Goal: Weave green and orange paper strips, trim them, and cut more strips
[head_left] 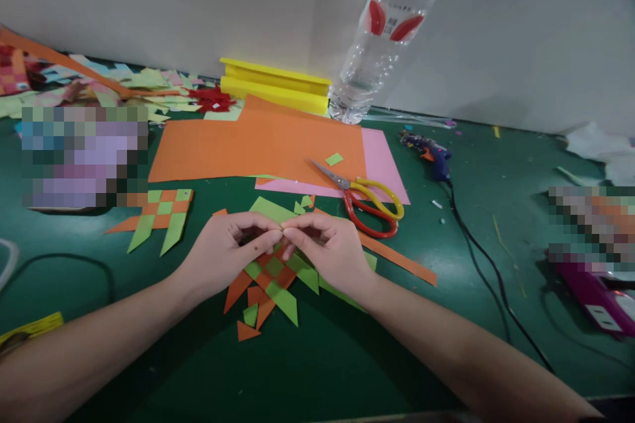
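My left hand (225, 251) and my right hand (330, 251) meet fingertip to fingertip over a woven piece of orange and green paper strips (270, 277) lying on the green table. Both hands pinch at something tiny between their fingertips, too small to name. Loose orange and green offcuts (247, 330) lie just in front of the woven piece. A second woven orange and green piece (161, 211) rests to the left of my left hand. Scissors with red and yellow handles (370, 201) lie right of my right hand.
Orange paper sheets (258, 145) over a pink sheet (384, 162) lie behind the hands. A clear plastic bottle (387, 26), folded yellow paper (275, 86), a glue gun (431, 152) with a black cord, paper scraps at the back left and a purple device (595, 294) at the right.
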